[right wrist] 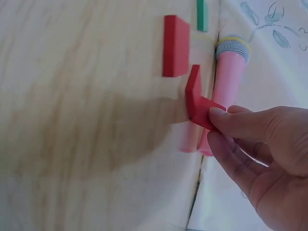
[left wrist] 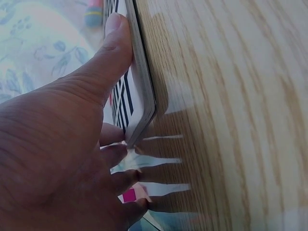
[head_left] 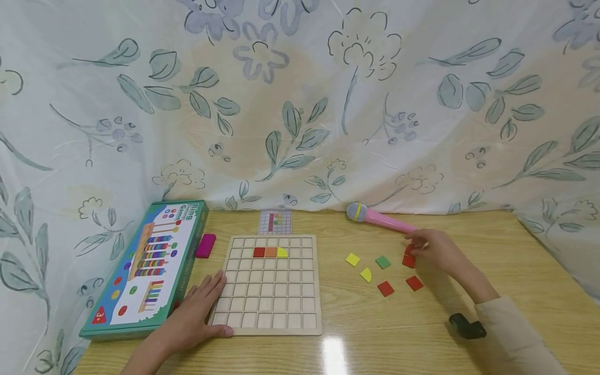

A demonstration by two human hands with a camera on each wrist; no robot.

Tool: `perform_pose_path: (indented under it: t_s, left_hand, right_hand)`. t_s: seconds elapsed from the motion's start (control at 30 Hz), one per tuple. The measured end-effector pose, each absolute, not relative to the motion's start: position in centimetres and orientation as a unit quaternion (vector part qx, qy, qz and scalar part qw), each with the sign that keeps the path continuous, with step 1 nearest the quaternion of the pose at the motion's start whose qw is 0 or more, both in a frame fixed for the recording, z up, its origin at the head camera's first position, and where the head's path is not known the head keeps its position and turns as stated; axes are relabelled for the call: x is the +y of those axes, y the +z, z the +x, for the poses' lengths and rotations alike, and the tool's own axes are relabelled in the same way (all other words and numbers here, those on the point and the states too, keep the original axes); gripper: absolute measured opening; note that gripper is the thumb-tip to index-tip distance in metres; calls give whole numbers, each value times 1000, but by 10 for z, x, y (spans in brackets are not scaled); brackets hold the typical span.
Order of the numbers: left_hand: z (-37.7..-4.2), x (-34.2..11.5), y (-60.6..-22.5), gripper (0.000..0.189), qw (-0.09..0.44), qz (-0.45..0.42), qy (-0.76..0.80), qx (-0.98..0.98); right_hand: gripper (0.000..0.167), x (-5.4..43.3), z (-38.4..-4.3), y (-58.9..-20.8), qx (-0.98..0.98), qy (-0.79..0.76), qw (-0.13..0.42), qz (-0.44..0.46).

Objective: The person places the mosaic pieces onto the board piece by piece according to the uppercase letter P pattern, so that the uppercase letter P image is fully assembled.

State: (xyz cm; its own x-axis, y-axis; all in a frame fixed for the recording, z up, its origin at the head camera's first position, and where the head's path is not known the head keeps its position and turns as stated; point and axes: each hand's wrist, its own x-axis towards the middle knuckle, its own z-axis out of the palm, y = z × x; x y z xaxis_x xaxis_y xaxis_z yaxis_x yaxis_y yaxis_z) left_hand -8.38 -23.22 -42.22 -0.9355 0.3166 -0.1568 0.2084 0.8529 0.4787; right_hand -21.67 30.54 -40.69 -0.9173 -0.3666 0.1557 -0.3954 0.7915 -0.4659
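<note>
A red tile (right wrist: 203, 111) is pinched between the thumb and fingers of the right hand (head_left: 433, 251), the grip narrowed to the tile's thickness. Just below the grip, a 2nd red tile (head_left: 409, 261) is touched by the held one; whether it is also touched by a finger cannot be told. The pink microphone (head_left: 386, 220) is placed just beyond the grip, near the fingers. Nearer the person than the grip, 2 other red tiles (head_left: 386, 288) are laid on the table (head_left: 365, 328); to its left, a green tile (head_left: 383, 262), a yellow tile (head_left: 352, 259) and a yellow quarter (head_left: 366, 275) are scattered. Well left of the grip, the board (head_left: 265, 330) is touched at its left edge by the left hand (head_left: 194, 315), fingers spread, nothing gripped. On the board, 3 pieces (head_left: 271, 252) are seated in 1 row. Beyond that hand, a magenta block (head_left: 205, 246) is placed; to its left, a box (head_left: 154, 260) is laid
</note>
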Motion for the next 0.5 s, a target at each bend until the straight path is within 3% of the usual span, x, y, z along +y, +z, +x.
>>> perform_pose_path:
  t_s: [0.5]
  left_hand:
    - [-84, -232, -421, 113, 119, 138, 239, 954]
  right_hand:
    - [26, 260, -232, -387, -928, 266, -3, 261]
